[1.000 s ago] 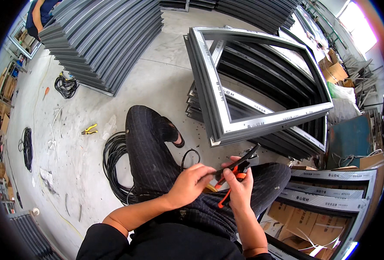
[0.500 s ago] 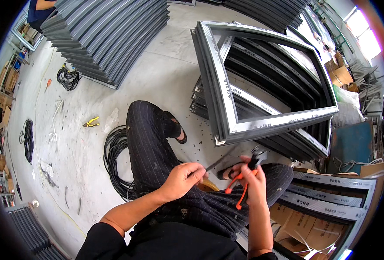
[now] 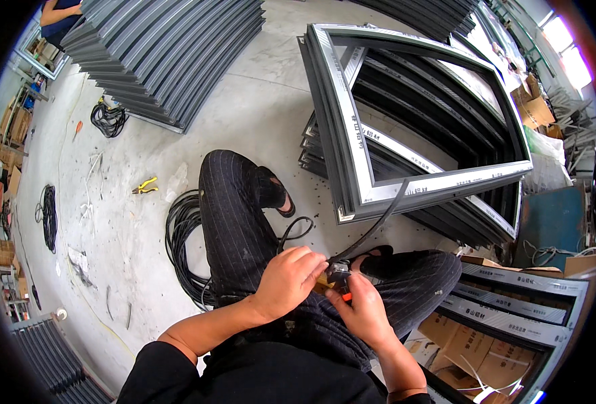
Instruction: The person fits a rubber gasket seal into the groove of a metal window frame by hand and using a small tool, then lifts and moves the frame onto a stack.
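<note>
One black strip (image 3: 365, 238) extends over the lap (image 3: 301, 320), its near end pinched in the left hand (image 3: 288, 279); the right hand (image 3: 364, 310) is wrapped around an orange-handled cutter (image 3: 339, 269), its head against the strip. Seen from above, the far end crosses the top frame (image 3: 446, 183) at its lower edge.

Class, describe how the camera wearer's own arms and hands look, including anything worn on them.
The left hand and right hand wear no gloves. The left forearm and right forearm are bare, with no watch or bracelet visible. Above them are plain black short sleeves, without visible markings.
</note>
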Motion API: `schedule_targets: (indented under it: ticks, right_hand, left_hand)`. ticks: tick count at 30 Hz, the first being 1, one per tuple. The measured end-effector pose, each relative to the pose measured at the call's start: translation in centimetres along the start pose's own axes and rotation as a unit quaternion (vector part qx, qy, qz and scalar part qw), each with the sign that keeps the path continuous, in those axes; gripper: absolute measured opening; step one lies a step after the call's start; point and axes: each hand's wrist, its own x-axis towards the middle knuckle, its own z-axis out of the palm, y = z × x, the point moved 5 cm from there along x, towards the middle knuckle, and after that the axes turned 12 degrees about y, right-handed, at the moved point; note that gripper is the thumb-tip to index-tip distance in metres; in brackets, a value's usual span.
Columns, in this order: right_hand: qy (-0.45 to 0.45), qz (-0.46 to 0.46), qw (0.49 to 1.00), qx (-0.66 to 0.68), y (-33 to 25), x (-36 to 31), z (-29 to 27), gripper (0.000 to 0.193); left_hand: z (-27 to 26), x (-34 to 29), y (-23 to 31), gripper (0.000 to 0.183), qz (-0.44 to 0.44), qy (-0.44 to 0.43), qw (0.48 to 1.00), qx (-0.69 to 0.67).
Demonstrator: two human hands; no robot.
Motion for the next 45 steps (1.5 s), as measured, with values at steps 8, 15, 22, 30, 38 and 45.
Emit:
schedule_targets:
  ticks: [8, 15, 22, 30, 38, 45]
  right_hand:
    - [0.002, -0.021, 0.999, -0.042, -0.8, 0.3, -0.3, 0.027]
    - [0.013, -0.053, 0.996, -0.077, -0.8, 0.1, -0.2, 0.031]
    - [0.01, -0.052, 0.992, -0.113, -0.2, -0.2, 0.1, 0.03]
    - [0.017, -0.038, 0.983, -0.181, 0.8, 0.0, 0.1, 0.026]
    - [-0.056, 0.058, 0.941, -0.327, 5.0, -7.9, -3.6, 0.029]
    - [-0.071, 0.071, 0.96, -0.26, 3.7, -12.4, -2.7, 0.054]
  left_hand:
    - [-0.1, 0.1, 0.3, 0.013, 0.028, -0.004, 1.0, 0.008]
    - [-0.1, 0.4, 0.2, 0.02, 0.08, -0.057, 0.994, 0.048]
    - [0.5, 0.3, -0.5, 0.011, 0.081, -0.107, 0.988, 0.076]
    - [1.0, 0.3, -0.6, 0.008, 0.041, -0.063, 0.997, 0.032]
    - [-0.5, 1.2, -2.5, 0.014, -0.106, -0.054, 0.992, -0.033]
    - [3.0, 0.0, -2.6, 0.026, -0.366, -0.156, 0.835, -0.38]
